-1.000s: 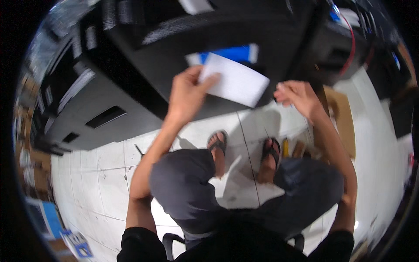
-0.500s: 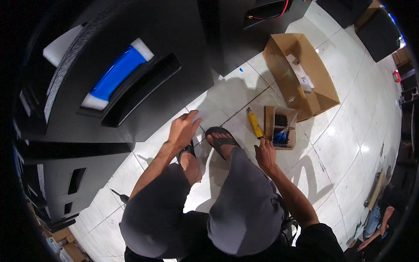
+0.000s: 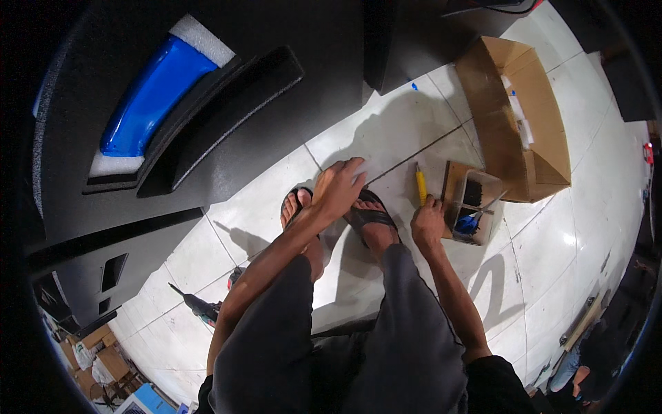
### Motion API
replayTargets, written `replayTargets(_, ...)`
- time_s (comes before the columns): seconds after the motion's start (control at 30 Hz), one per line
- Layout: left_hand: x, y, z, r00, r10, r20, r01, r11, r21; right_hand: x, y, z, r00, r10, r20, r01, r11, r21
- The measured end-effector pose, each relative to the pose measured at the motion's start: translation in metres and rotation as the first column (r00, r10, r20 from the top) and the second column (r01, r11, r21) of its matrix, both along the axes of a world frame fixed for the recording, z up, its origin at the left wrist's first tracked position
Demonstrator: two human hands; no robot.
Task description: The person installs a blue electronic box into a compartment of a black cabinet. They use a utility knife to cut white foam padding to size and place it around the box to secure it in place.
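My right hand [image 3: 429,221] is closed on the near end of a slim yellow tool [image 3: 420,185] with a dark tip, whose exact kind I cannot make out. Right beside that hand is a clear divided bin [image 3: 488,219] holding small black pieces and a blue-handled tool [image 3: 467,224]; a brown board [image 3: 452,181] stands along its left side. My left hand [image 3: 338,188] hovers over the floor near my feet, fingers loosely apart with nothing in them.
An open cardboard box [image 3: 552,138] stands beyond the bin. A large black cabinet [image 3: 276,131] with a blue curved piece [image 3: 158,96] set in it fills the upper left. A power drill [image 3: 200,307] is on the floor at lower left. Another person's hand [image 3: 580,379] shows at lower right.
My left hand has moved right, across to my other foot. My right hand has closed round the yellow tool's end, and the tool is now more upright in the picture. The view has shifted.
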State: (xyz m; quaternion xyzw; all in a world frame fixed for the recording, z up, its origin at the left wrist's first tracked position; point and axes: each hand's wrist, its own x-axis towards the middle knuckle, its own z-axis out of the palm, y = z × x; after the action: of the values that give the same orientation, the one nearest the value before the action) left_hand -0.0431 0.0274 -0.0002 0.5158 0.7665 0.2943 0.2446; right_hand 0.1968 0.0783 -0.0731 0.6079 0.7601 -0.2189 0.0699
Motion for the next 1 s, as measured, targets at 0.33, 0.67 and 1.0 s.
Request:
replayTargets(0.33,-0.003,-0.008,-0.019,0.999,-0.033,0.039,0.038,0.991,-0.13,0.0,-0.008,0.079,0.275,-0.77,-0.576,-0.019,0.595,-0.804)
replayTargets(0.67,0.005,-0.004,-0.013,0.994,-0.095,-0.056,0.089,0.99,-0.109,-0.006,-0.017,0.098,0.325,-0.771,-0.547,-0.048,0.565,-0.824)
replayTargets(1.0,0.002,-0.004,-0.019,0.994,-0.069,-0.082,0.059,0.991,-0.12,0.001,-0.013,0.093,0.307,-0.746,-0.591,-0.068,0.602,-0.795)
